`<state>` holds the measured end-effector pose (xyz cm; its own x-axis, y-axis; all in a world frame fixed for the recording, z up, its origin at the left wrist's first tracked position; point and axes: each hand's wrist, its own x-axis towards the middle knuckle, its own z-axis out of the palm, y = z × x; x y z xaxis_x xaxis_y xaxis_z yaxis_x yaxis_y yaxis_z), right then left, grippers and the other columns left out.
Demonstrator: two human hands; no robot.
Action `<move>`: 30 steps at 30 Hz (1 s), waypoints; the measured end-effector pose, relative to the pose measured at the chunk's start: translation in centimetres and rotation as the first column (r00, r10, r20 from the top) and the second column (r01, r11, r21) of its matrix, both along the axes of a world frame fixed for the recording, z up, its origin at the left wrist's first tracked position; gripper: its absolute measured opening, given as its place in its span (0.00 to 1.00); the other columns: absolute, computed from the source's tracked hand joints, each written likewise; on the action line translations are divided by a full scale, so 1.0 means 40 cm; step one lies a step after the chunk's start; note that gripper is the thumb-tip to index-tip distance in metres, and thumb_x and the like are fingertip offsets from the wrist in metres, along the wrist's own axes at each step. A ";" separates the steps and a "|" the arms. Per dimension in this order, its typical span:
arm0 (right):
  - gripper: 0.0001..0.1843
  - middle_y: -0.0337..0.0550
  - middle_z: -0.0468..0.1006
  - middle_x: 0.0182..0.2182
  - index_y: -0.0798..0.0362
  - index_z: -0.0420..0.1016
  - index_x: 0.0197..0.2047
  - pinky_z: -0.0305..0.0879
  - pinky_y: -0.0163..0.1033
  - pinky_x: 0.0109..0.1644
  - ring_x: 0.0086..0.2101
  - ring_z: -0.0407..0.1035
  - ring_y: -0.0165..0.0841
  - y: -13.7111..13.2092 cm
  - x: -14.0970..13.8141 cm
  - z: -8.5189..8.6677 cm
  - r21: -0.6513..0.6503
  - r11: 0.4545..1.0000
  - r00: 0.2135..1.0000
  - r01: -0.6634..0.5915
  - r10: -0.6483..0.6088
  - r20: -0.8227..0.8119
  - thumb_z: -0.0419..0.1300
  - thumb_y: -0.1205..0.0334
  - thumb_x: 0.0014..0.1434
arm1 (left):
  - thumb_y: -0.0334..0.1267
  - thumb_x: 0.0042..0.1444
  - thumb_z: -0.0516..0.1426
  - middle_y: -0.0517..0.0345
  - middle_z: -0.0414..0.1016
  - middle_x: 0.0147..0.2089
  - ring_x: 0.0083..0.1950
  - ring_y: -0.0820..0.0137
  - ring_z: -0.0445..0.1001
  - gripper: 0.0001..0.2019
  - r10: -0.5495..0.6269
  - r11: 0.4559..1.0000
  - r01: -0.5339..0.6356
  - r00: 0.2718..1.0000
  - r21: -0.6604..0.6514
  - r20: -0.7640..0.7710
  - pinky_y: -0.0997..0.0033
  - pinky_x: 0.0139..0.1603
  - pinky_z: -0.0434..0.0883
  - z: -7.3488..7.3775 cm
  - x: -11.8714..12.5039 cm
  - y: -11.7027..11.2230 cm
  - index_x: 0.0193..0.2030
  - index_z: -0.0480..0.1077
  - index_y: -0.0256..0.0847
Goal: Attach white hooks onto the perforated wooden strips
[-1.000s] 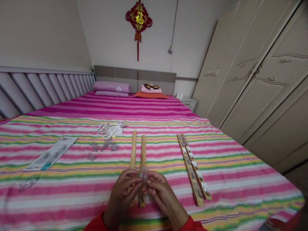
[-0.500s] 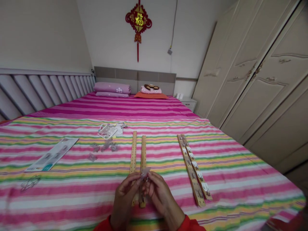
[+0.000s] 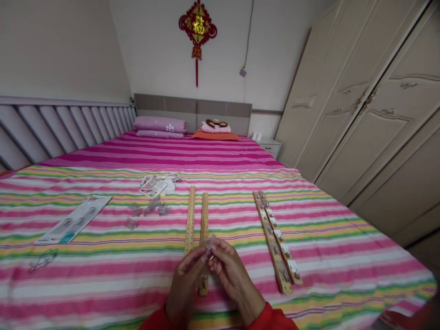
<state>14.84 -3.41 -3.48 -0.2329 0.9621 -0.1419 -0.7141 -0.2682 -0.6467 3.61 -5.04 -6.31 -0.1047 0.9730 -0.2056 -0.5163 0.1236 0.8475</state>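
Note:
Between the fingertips of both hands is a small clear adhesive hook [image 3: 209,249] with a shiny metal hook part. My left hand [image 3: 186,274] pinches it from the left, and my right hand [image 3: 231,270] grips it from the right. Directly beneath lies a narrow wooden strip [image 3: 205,213], partly covered by my fingers, with something metallic near its close end. Left of it runs another wooden strip [image 3: 190,217] with a row of small holes; my left hand hides its near end.
Right of my hands lie two wooden strips [image 3: 270,231] carrying several hooks. Loose clear hooks [image 3: 161,209] and used packaging [image 3: 154,185] are scattered at left, along with a hook card [image 3: 74,221] and a wire loop [image 3: 43,261]. All rest on a striped bedsheet [image 3: 113,284].
The clear hook has been turned more upright between my fingers, and its metal part now shows more. My left hand has shifted slightly right.

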 end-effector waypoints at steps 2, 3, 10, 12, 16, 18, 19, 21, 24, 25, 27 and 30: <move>0.12 0.37 0.75 0.22 0.57 0.75 0.30 0.62 0.25 0.23 0.18 0.65 0.22 0.004 0.004 -0.002 0.008 1.000 1.000 0.000 0.000 0.005 0.71 0.63 0.44 | 0.43 0.35 0.69 0.54 0.81 0.38 0.39 0.67 0.78 0.19 -0.017 1.000 0.018 0.999 -0.020 0.038 0.70 0.42 0.74 0.002 0.004 0.002 0.36 0.78 0.41; 0.11 0.37 0.75 0.21 0.57 0.75 0.29 0.61 0.25 0.22 0.18 0.64 0.21 0.006 0.005 -0.003 0.017 1.000 1.000 0.001 -0.001 0.011 0.71 0.62 0.44 | 0.43 0.35 0.69 0.54 0.81 0.38 0.39 0.67 0.78 0.19 -0.025 0.999 0.026 0.999 -0.024 0.048 0.70 0.43 0.74 0.002 0.005 0.003 0.36 0.78 0.41; 0.12 0.34 0.72 0.17 0.56 0.74 0.26 0.59 0.27 0.22 0.17 0.62 0.23 0.036 0.023 -0.004 0.065 0.997 0.994 0.038 -0.044 0.097 0.71 0.61 0.43 | 0.43 0.40 0.67 0.52 0.80 0.44 0.46 0.64 0.76 0.18 -0.076 0.995 0.084 0.985 0.046 -0.154 0.67 0.48 0.71 0.013 -0.018 0.013 0.40 0.78 0.42; 0.12 0.35 0.73 0.17 0.56 0.74 0.26 0.60 0.28 0.23 0.18 0.64 0.24 0.050 0.028 -0.008 0.072 0.997 0.991 0.038 -0.047 0.124 0.72 0.60 0.42 | 0.44 0.42 0.65 0.52 0.79 0.44 0.47 0.63 0.75 0.17 -0.072 0.992 0.096 0.965 0.083 -0.254 0.66 0.49 0.71 0.031 -0.029 0.021 0.41 0.77 0.41; 0.13 0.35 0.73 0.15 0.57 0.74 0.24 0.58 0.28 0.21 0.17 0.63 0.24 0.082 0.029 -0.025 0.085 0.994 0.977 0.063 -0.079 0.199 0.71 0.59 0.42 | 0.46 0.49 0.60 0.51 0.80 0.40 0.44 0.62 0.76 0.16 -0.084 0.974 0.166 0.897 0.156 -0.433 0.65 0.48 0.71 0.076 -0.043 0.050 0.40 0.77 0.38; 0.12 0.35 0.72 0.14 0.57 0.74 0.24 0.56 0.28 0.20 0.16 0.62 0.23 0.098 0.027 -0.035 0.103 0.992 0.965 0.079 -0.102 0.243 0.71 0.59 0.42 | 0.46 0.49 0.59 0.52 0.80 0.38 0.42 0.63 0.76 0.15 -0.078 0.965 0.190 0.867 0.180 -0.492 0.66 0.45 0.71 0.088 -0.046 0.073 0.39 0.77 0.38; 0.12 0.36 0.73 0.14 0.57 0.74 0.23 0.56 0.28 0.20 0.16 0.62 0.23 0.106 0.026 -0.039 0.109 0.990 0.958 0.086 -0.112 0.264 0.70 0.59 0.42 | 0.46 0.49 0.59 0.53 0.80 0.36 0.41 0.64 0.76 0.15 -0.073 0.963 0.193 0.859 0.187 -0.507 0.67 0.44 0.71 0.089 -0.047 0.087 0.38 0.76 0.38; 0.12 0.36 0.73 0.14 0.57 0.73 0.22 0.57 0.28 0.20 0.16 0.62 0.24 0.123 0.022 -0.049 0.114 0.988 0.946 0.102 -0.132 0.298 0.70 0.58 0.42 | 0.45 0.46 0.60 0.54 0.79 0.33 0.38 0.65 0.76 0.14 -0.054 0.966 0.178 0.849 0.190 -0.525 0.68 0.41 0.72 0.080 -0.050 0.117 0.36 0.76 0.37; 0.14 0.35 0.72 0.13 0.57 0.73 0.22 0.58 0.29 0.20 0.15 0.62 0.24 0.149 0.015 -0.070 0.100 0.987 0.931 0.125 -0.151 0.331 0.70 0.58 0.39 | 0.42 0.42 0.61 0.57 0.77 0.29 0.33 0.68 0.75 0.14 0.009 0.971 0.128 0.821 0.199 -0.571 0.70 0.36 0.71 0.050 -0.053 0.158 0.36 0.74 0.37; 0.14 0.35 0.72 0.13 0.57 0.73 0.22 0.58 0.29 0.20 0.15 0.63 0.24 0.158 0.013 -0.078 0.096 0.986 0.926 0.134 -0.159 0.342 0.70 0.58 0.39 | 0.41 0.42 0.61 0.58 0.76 0.28 0.31 0.68 0.74 0.14 0.027 0.972 0.116 0.807 0.204 -0.590 0.70 0.35 0.71 0.039 -0.054 0.168 0.37 0.74 0.37; 0.14 0.36 0.73 0.13 0.58 0.73 0.23 0.58 0.29 0.20 0.15 0.64 0.24 0.174 0.008 -0.096 0.090 0.984 0.912 0.154 -0.177 0.370 0.70 0.58 0.38 | 0.40 0.43 0.60 0.59 0.75 0.27 0.30 0.69 0.74 0.13 0.050 0.969 0.114 0.775 0.218 -0.630 0.71 0.34 0.70 0.023 -0.055 0.182 0.37 0.74 0.37; 0.13 0.35 0.73 0.13 0.58 0.73 0.23 0.58 0.29 0.20 0.15 0.64 0.24 0.198 0.001 -0.119 0.086 0.979 0.890 0.184 -0.203 0.409 0.70 0.59 0.38 | 0.38 0.46 0.58 0.59 0.76 0.28 0.31 0.69 0.74 0.11 0.071 0.960 0.144 0.704 0.240 -0.707 0.70 0.35 0.70 0.009 -0.056 0.193 0.37 0.74 0.39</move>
<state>14.89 4.49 -8.25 0.0288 0.9896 -0.1413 -0.4145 -0.1168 -0.9025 1.37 2.67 -5.94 -0.0768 0.9824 0.1703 0.2437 -0.1471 0.9586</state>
